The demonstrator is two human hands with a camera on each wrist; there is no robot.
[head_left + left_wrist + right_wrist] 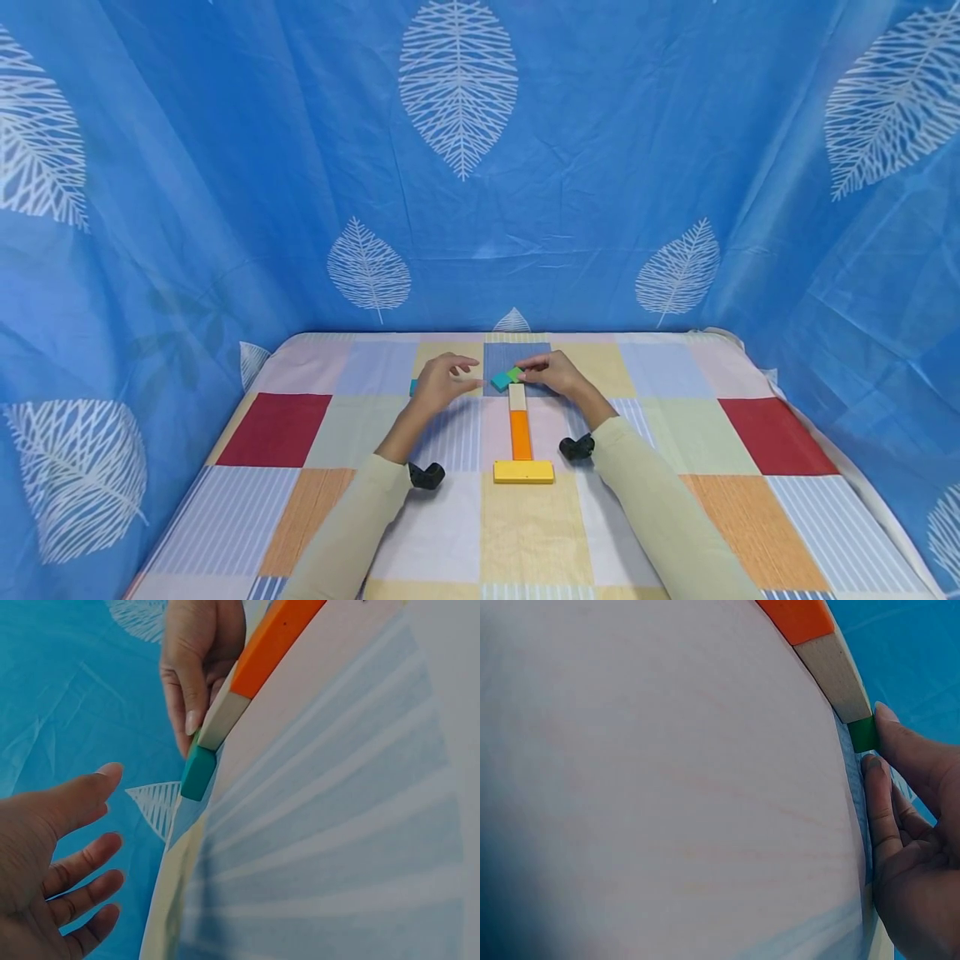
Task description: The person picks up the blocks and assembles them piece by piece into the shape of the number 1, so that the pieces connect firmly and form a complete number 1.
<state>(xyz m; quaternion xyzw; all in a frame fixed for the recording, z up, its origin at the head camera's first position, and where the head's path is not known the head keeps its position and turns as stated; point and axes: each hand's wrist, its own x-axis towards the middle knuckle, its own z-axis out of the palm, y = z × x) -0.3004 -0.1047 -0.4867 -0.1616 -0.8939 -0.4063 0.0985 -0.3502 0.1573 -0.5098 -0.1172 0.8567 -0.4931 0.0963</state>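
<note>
A row of blocks lies on the cloth: a yellow block [522, 472] set crosswise at the near end, then an orange block [521, 435] and a plain wooden block [517, 397]. At the far end a green block [864, 735] sits against the wooden one, with a teal block [199, 772] slanting off to its left. My right hand [553, 372] pinches the green block between thumb and fingers. To the left of the teal block, my left hand [442, 382] holds nothing, its thumb and fingers spread apart.
Another teal piece [413, 387] shows partly behind my left hand. A patchwork cloth [330, 533] covers the table. Blue curtains [570, 167] with white leaf prints hang behind and at both sides. Each wrist carries a small black camera [427, 476].
</note>
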